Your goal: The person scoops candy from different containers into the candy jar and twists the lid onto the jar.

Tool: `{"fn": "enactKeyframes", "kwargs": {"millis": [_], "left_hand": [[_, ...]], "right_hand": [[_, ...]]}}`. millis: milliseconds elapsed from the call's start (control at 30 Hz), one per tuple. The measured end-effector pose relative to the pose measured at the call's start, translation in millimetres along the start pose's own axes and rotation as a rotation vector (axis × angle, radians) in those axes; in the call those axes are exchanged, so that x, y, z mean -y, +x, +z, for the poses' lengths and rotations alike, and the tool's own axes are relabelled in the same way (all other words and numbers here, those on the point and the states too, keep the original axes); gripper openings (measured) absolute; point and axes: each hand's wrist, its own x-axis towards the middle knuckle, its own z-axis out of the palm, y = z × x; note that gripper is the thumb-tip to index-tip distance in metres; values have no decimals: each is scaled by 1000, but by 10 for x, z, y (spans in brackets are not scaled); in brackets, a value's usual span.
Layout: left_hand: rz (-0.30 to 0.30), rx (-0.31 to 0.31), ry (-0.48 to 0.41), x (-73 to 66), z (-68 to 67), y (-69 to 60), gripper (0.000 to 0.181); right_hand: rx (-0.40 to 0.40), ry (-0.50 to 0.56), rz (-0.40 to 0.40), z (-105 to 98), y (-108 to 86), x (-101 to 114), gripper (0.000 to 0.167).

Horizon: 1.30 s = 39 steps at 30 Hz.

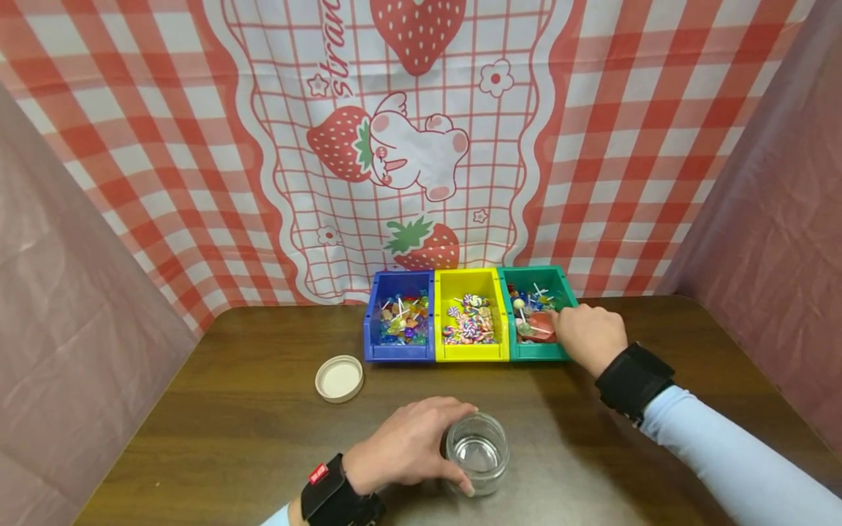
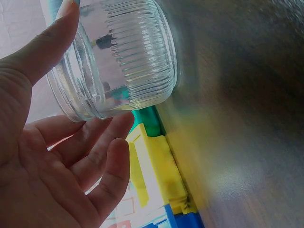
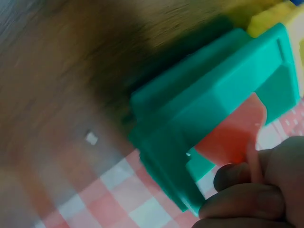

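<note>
My left hand [image 1: 409,444] holds a clear glass jar [image 1: 483,478] by its rim, thumb on the near side and fingers on the far side. The jar stands upright on the table, its mouth uncovered and its glass ribbed low down. At the green bin [image 1: 541,353], my right hand [image 1: 592,337] grips a red scoop [image 3: 235,130] by its thin handle. The scoop's flat blade is inside that bin, beside wrapped candies and lollipops [image 1: 520,310]. Whether any candy lies on the blade, I cannot tell.
Left of the green bin, a yellow bin [image 1: 472,353] holds swirl-patterned candies and a blue bin [image 1: 400,353] holds mixed colourful ones. A pale round lid [image 1: 339,378] lies on the wooden table [image 1: 250,438]. Behind hangs a red checked cloth [image 1: 612,146].
</note>
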Motion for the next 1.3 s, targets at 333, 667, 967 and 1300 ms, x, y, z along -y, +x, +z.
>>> {"fn": "enactKeyframes", "kwargs": {"millis": [333, 667, 967, 1300], "left_hand": [[-6, 8, -22, 19, 1, -6, 90], [2, 10, -22, 17, 1, 3, 90], [-5, 7, -23, 24, -2, -2, 90], [16, -6, -12, 29, -7, 4, 92]], "right_hand": [[69, 198, 154, 30, -62, -48, 50], [37, 270, 209, 54, -124, -78, 56], [42, 297, 154, 64, -114, -85, 53], [145, 366, 120, 29, -89, -184, 54]]}}
